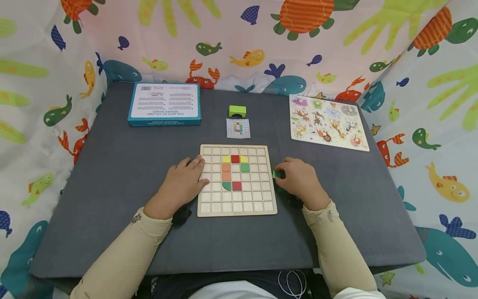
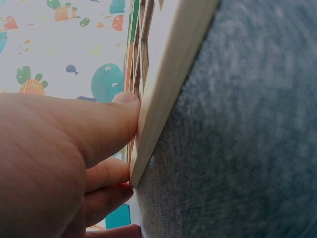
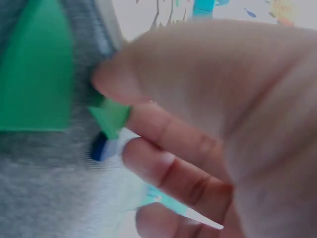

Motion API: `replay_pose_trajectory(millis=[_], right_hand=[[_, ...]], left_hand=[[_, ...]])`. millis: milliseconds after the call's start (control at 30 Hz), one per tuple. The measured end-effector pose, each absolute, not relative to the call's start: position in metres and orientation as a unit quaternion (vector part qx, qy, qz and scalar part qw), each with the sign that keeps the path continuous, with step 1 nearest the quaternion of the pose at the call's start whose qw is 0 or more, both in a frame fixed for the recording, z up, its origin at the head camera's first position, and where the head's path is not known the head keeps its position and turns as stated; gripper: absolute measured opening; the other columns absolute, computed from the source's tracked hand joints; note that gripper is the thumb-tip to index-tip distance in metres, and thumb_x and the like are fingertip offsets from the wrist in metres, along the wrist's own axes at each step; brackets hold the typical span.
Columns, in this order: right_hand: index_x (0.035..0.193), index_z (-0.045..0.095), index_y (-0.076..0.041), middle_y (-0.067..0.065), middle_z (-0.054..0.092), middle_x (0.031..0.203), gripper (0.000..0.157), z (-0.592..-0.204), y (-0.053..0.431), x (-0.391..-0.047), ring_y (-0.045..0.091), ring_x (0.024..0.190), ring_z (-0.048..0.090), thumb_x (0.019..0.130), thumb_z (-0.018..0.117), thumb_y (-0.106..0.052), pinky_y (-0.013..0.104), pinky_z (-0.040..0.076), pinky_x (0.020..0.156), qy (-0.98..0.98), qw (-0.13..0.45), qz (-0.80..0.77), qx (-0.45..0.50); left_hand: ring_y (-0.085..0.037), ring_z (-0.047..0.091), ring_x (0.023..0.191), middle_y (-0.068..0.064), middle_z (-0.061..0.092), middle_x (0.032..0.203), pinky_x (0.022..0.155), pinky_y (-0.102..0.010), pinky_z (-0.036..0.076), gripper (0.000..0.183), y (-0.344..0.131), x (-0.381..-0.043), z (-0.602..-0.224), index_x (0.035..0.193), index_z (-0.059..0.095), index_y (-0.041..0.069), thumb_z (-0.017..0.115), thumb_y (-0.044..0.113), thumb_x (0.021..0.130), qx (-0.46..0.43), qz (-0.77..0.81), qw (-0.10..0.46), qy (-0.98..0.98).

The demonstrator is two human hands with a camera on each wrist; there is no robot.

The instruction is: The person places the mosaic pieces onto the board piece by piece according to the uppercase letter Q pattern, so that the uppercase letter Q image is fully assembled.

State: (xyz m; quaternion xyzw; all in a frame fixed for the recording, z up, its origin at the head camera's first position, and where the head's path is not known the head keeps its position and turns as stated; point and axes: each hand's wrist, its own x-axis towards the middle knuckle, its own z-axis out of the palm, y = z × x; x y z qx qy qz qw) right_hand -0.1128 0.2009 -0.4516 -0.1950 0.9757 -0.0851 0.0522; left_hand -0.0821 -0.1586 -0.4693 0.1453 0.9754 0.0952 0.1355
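Note:
A wooden grid board [image 1: 237,207] lies flat on the table, with several coloured tiles set in its cells: yellow, red, orange and green. At its left edge rests my left hand [image 1: 181,182], fingers fairly straight, with thumb and fingertips touching the wooden rim [image 2: 166,99]. Beside the right edge, my right hand [image 1: 300,180] pinches a small green tile [image 3: 111,116] between thumb and index finger. Another green piece [image 3: 39,74] lies on the cloth near that hand, mostly hidden by it in the head view.
Behind the board lie a printed pattern card [image 1: 238,128] and a lime-green block [image 1: 237,111]. A blue-and-white box [image 1: 164,101] is at the back left, an animal picture board [image 1: 328,122] at the back right. Grey cloth [image 1: 231,245] covers the table.

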Motion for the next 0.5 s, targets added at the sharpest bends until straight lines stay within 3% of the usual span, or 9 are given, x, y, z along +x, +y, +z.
replay_pose_trajectory(millis=[133, 333, 500], right_hand=[[0.104, 0.085, -0.014, 0.004, 0.072, 0.101, 0.019, -0.445, 0.194, -0.111, 0.02, 0.075, 0.062, 0.089, 0.084, -0.025, 0.039, 0.054, 0.056, 0.974, 0.033, -0.096, -0.205], [0.112, 0.084, -0.015, 0.002, 0.076, 0.11, 0.024, -0.438, 0.164, -0.112, 0.02, 0.091, 0.068, 0.092, 0.083, -0.027, 0.042, 0.06, 0.073, 0.957, 0.063, -0.136, -0.248], [0.111, 0.085, -0.017, -0.001, 0.078, 0.106, 0.02, -0.446, 0.142, -0.115, 0.018, 0.095, 0.07, 0.093, 0.085, -0.026, 0.04, 0.061, 0.075, 0.94, 0.065, -0.128, -0.311]], left_hand=[[-0.047, 0.032, 0.154, -0.014, 0.029, 0.173, 0.115, -0.068, 0.038, 0.077, -0.158, -0.081, -0.47, 0.166, 0.036, 0.004, 0.063, 0.046, 0.108, 0.143, 0.093, 0.135, 0.976], [-0.046, 0.033, 0.154, -0.014, 0.029, 0.173, 0.115, -0.068, 0.039, 0.078, -0.159, -0.082, -0.47, 0.166, 0.036, 0.004, 0.064, 0.047, 0.108, 0.143, 0.091, 0.131, 0.977], [-0.046, 0.033, 0.154, -0.014, 0.03, 0.173, 0.115, -0.067, 0.039, 0.078, -0.158, -0.082, -0.469, 0.166, 0.036, 0.004, 0.064, 0.047, 0.107, 0.141, 0.09, 0.131, 0.977]])
